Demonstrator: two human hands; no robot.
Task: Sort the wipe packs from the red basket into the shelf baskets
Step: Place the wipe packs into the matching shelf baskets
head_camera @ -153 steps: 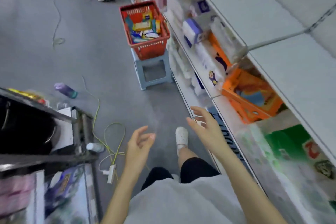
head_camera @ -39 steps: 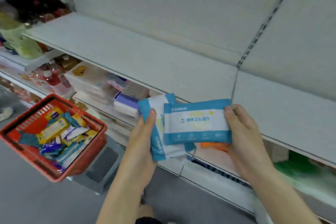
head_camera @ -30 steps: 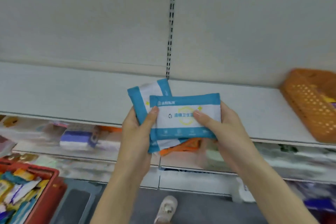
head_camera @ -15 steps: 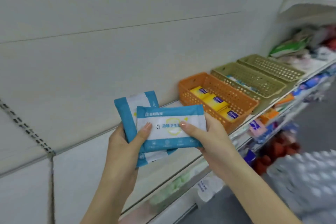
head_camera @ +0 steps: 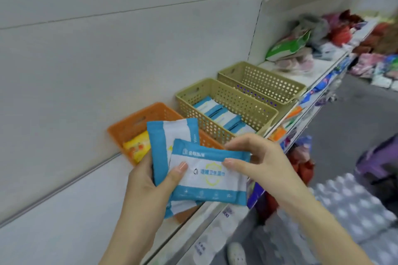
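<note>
I hold two blue-and-white wipe packs in front of the shelf. My left hand (head_camera: 148,187) grips the rear pack (head_camera: 170,135), its thumb lying on the front pack (head_camera: 210,180). My right hand (head_camera: 258,163) pinches the front pack's right end. Just behind the packs sits an orange shelf basket (head_camera: 137,120) with a yellow pack (head_camera: 136,148) in it. To its right stands an olive basket (head_camera: 228,101) holding several blue-and-white packs (head_camera: 219,114), then a second olive basket (head_camera: 262,84). The red basket is out of view.
The white shelf (head_camera: 64,211) runs from lower left to upper right, with a white back panel (head_camera: 107,38) behind it. Mixed packaged goods (head_camera: 305,47) lie further right on the shelf. Shrink-wrapped bottles (head_camera: 353,206) stand on the floor at lower right, by my shoe (head_camera: 237,254).
My view has swung right along the shelf and closer to the baskets. Both hands still hold the same two packs, now just in front of the orange basket.
</note>
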